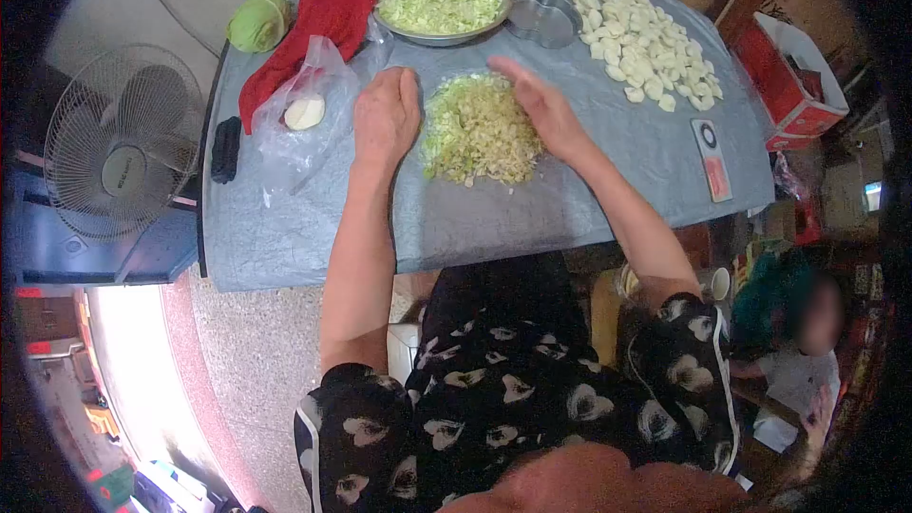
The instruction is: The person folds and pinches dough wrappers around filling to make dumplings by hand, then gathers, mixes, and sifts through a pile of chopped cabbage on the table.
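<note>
A loose pile of chopped pale green and yellowish pieces (483, 133) lies on the grey table cover (446, 228). My left hand (387, 116) is just left of the pile, its fingers curled together; whether anything is inside them is hidden. On the pile's right edge is my right hand (543, 109), fingers stretched out and palm turned toward the pieces. Behind the pile stands a metal bowl (388, 24) full of chopped green pieces. A clear plastic bag (313, 157) with a round whitish item (305, 113) lies left of my left hand.
Many pale peeled pieces (651, 43) spread at the back right, beside a scalloped metal tin (543, 18). A phone-like object (712, 160) lies right. At left are a red cloth (332, 9), a green cabbage (257, 25) and a fan (123, 142). Another person (793, 380) is at lower right.
</note>
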The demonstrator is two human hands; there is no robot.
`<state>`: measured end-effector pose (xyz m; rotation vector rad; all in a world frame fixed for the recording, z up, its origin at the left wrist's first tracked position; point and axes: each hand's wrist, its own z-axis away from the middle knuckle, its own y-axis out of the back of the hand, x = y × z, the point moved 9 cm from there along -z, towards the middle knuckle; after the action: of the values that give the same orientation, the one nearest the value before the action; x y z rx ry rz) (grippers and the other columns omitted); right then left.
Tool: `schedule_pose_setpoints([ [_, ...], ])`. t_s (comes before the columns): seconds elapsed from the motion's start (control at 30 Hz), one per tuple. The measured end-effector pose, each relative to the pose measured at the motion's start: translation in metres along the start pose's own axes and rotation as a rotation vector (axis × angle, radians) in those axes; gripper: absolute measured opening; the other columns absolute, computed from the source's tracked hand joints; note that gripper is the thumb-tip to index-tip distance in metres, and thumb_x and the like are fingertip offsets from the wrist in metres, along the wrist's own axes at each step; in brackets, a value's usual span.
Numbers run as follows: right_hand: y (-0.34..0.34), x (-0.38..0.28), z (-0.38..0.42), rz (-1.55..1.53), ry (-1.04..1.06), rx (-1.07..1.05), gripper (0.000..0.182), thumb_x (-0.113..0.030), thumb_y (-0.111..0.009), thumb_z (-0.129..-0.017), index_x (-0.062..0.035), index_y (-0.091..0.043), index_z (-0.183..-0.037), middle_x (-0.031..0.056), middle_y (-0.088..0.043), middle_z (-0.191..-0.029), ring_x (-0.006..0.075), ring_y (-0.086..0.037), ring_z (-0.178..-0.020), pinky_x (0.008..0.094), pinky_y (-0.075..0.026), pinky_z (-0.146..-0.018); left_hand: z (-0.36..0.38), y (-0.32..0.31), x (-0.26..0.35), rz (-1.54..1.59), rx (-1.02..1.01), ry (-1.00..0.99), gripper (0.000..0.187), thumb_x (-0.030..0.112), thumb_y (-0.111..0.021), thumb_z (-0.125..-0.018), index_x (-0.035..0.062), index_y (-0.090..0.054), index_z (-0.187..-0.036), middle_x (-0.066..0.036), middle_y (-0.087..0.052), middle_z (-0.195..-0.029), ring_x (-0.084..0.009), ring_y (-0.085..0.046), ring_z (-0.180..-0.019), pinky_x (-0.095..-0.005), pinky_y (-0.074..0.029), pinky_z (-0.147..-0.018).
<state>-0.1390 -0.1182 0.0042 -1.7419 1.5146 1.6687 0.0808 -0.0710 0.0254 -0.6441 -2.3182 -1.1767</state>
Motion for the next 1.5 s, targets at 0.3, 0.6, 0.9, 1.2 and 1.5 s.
schedule_pose_setpoints([
  [0.3,-0.010,0.033,-0.033,-0.148,-0.016,-0.087,0.058,-0.046,-0.038,-0.106,-0.0012,-0.052,-0.140,0.0126,-0.058,-0.140,0.0225,-0.050,-0.133,0.0342,-0.036,-0.112,0.010,-0.040,0.014,0.499,-0.098,0.108,0.038,0.028,-0.044,-0.104,0.0002,-0.066,-0.116,-0.018,-0.069,-0.112,-0.0331,-0.065,-0.104,-0.0384,-0.048,-0.094],
  [0.6,0.000,0.000,-0.021,0.033,0.153,-0.062,0.042,-0.036,-0.065,-0.094,-0.0063,-0.065,-0.124,0.0111,-0.065,-0.127,0.0277,-0.059,-0.119,0.0383,-0.045,-0.103,0.004,-0.021,0.010,0.673,-0.158,0.230,0.022,0.017,-0.066,-0.092,0.0044,-0.071,-0.109,-0.008,-0.068,-0.117,-0.0183,-0.061,-0.111,-0.0318,-0.045,-0.095],
  [0.9,0.007,-0.019,-0.009,0.261,0.280,-0.021,0.027,-0.016,-0.078,-0.080,-0.0086,-0.071,-0.106,0.0093,-0.066,-0.115,0.0282,-0.061,-0.110,0.0387,-0.048,-0.096,0.008,-0.016,0.051,0.263,-0.340,-0.127,0.030,0.006,-0.081,-0.071,0.0079,-0.075,-0.100,-0.010,-0.068,-0.108,-0.0266,-0.062,-0.107,-0.0355,-0.047,-0.095],
  [1.2,0.019,-0.023,-0.008,0.225,0.223,0.089,0.018,-0.010,-0.071,-0.086,-0.0027,-0.071,-0.102,0.0086,-0.070,-0.101,0.0241,-0.066,-0.097,0.0351,-0.051,-0.088,0.006,-0.014,0.045,0.346,-0.285,-0.021,0.017,0.007,-0.078,-0.079,0.0048,-0.077,-0.097,-0.011,-0.071,-0.104,-0.0224,-0.065,-0.101,-0.0321,-0.050,-0.088],
  [1.5,0.034,-0.013,-0.007,0.097,0.084,0.225,0.017,-0.015,-0.070,-0.087,-0.0020,-0.070,-0.097,0.0093,-0.071,-0.091,0.0221,-0.067,-0.079,0.0352,-0.053,-0.074,0.002,-0.006,0.024,0.383,-0.160,0.099,0.017,0.010,-0.070,-0.091,0.0003,-0.076,-0.105,-0.012,-0.075,-0.097,-0.0173,-0.069,-0.089,-0.0282,-0.052,-0.081],
])
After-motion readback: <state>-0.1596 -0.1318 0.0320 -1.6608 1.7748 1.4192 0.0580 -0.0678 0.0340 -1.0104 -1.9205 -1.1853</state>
